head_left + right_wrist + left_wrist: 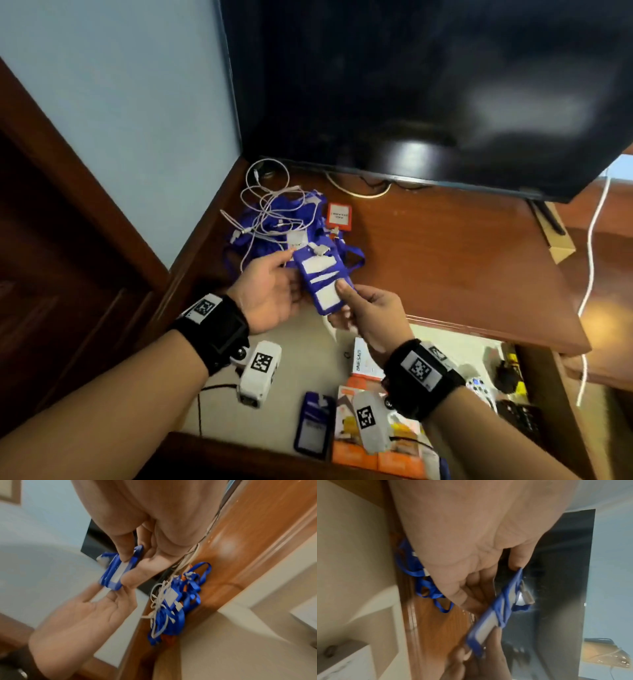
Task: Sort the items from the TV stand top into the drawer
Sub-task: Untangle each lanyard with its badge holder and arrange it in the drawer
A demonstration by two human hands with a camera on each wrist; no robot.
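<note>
Touching left hand [270,294], badge [320,277] in right hand [373,315]

We cannot read the orange card holder [339,215]; its print is too small. The television [428,85] runs off the top edge.

My R hand [154,527] pinches blue badge holder [116,573]; L hand [77,618] palm spread just under it, lanyard pile [185,601] on stand top [240,547].

Probably a home room, flat TV [411,85], wooden TV stand [445,257], pale-blue wall [120,102]
</note>
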